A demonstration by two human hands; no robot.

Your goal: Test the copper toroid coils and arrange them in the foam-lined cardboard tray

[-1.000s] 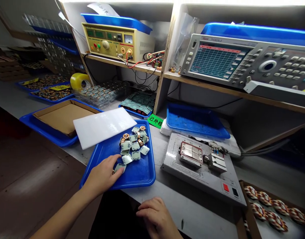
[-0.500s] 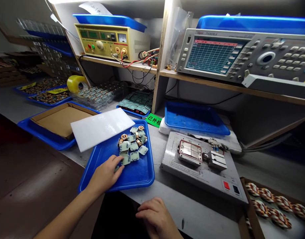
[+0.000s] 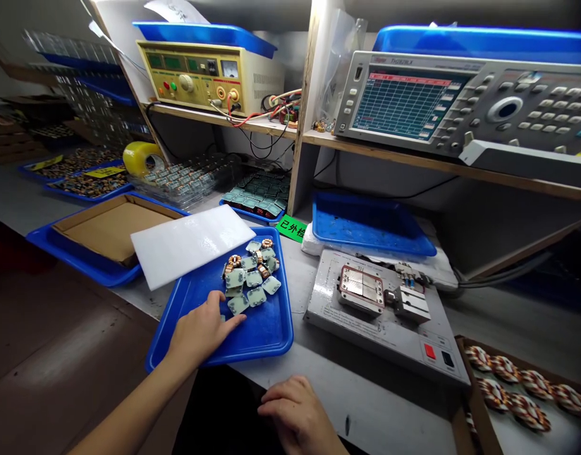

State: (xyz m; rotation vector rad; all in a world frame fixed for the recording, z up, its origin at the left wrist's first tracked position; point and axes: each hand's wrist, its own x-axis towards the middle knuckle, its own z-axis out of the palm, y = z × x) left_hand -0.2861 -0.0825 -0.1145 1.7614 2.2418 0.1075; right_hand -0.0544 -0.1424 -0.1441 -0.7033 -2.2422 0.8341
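My left hand [image 3: 202,328] rests inside a blue tray [image 3: 271,344], with thumb and fingers closed over a small pale green component that is mostly hidden beneath them. Its fingertips point at a pile of several such components and small copper coils [image 3: 250,275], just short of the nearest piece. A white foam sheet [image 3: 190,243] overlaps the tray's far left corner. My right hand [image 3: 299,414] lies knuckles up on the bench's front edge, fingers curled, with nothing visible in it.
A grey test fixture [image 3: 385,316] with red and black buttons sits right of the tray. A cardboard box of wound coils [image 3: 522,392] is at far right. Behind it are another blue tray [image 3: 370,227], a cardboard-lined tray [image 3: 105,227], a yellow tester [image 3: 200,72] and an analyser [image 3: 461,107].
My left hand has slid forward over the component that lay under its fingertips, closer to the pile. The right hand has stayed put. The view shifted slightly.
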